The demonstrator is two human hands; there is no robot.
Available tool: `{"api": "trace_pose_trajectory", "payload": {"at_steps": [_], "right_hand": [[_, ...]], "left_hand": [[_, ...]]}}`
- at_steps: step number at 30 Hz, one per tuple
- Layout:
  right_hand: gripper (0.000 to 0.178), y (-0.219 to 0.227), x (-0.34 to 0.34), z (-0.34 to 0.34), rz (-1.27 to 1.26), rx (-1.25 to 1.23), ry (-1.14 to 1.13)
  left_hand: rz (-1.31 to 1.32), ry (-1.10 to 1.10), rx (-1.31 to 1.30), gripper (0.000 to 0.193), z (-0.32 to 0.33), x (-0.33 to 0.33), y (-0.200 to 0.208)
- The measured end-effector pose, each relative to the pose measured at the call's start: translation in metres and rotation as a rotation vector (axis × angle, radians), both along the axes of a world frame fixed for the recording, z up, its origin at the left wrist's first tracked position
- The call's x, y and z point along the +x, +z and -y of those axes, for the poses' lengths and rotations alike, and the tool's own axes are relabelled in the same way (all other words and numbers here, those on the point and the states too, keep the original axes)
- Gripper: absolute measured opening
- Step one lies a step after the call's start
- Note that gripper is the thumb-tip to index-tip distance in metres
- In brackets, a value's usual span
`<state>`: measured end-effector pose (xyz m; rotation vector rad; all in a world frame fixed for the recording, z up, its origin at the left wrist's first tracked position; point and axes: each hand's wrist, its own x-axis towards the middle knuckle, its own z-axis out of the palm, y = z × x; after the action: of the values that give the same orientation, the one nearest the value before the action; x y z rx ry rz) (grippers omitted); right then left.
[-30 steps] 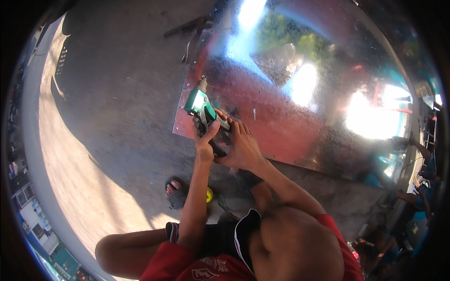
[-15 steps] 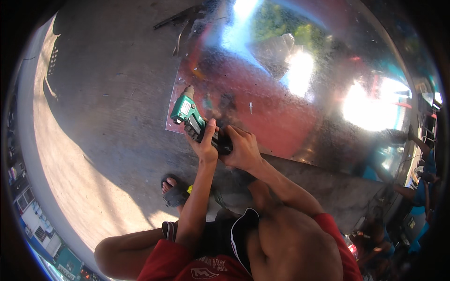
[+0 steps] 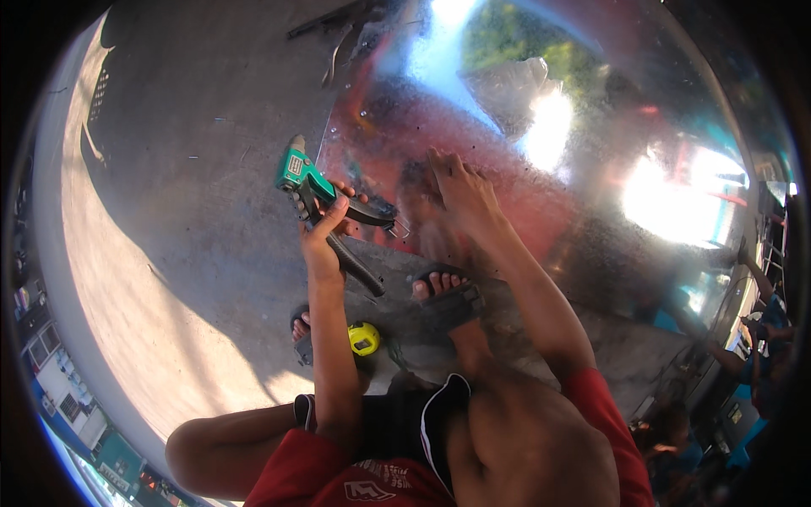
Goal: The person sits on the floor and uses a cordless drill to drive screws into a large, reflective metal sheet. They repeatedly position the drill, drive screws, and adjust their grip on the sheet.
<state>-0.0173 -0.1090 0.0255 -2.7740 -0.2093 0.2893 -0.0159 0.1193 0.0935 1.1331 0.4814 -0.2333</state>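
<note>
My left hand (image 3: 322, 245) is wrapped round a green hand riveter (image 3: 297, 171) with black handles. Its handles stand spread apart, and its nose points away from me over the left edge of the metal sheet. My right hand (image 3: 466, 196) is over the shiny metal sheet (image 3: 515, 241), palm down, with fingers stretched forward at its surface. Nothing shows in that hand; what lies under it is hidden. Small rivets (image 3: 363, 113) dot the sheet near its left edge.
A yellow tape measure (image 3: 363, 338) lies on the concrete floor (image 3: 211, 228) between my sandalled feet (image 3: 452, 296). Dark metal strips (image 3: 325, 21) lie at the far side. A crumpled clear plastic piece (image 3: 511, 84) rests on the sheet. Other people (image 3: 760, 338) are at the right edge.
My right hand has let go of the riveter and reached forward over the sheet, covering where a loose rivet lay. The riveter has moved left in my left hand, and its handles have spread.
</note>
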Motion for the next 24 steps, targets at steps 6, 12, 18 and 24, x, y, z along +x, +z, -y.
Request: {"api": "trace_pose_trajectory", "payload": {"at_steps": [6, 12, 18, 24], "right_hand": [[0.071, -0.012, -0.008, -0.010, 0.051, -0.057, 0.039], [0.069, -0.009, -0.006, -0.007, 0.003, -0.055, -0.003], [0.063, -0.004, 0.001, -0.005, -0.117, -0.043, 0.020], [0.082, 0.031, -0.017, -0.006, -0.152, 0.618, 0.059]], "left_hand": [[-0.066, 0.010, -0.079, 0.028, 0.000, 0.000, -0.006], [-0.093, -0.016, -0.094, 0.030, 0.003, 0.000, -0.010], [-0.154, -0.007, -0.079, 0.029, 0.005, -0.002, -0.004], [-0.055, -0.044, -0.088, 0.031, 0.014, -0.005, -0.004]]}}
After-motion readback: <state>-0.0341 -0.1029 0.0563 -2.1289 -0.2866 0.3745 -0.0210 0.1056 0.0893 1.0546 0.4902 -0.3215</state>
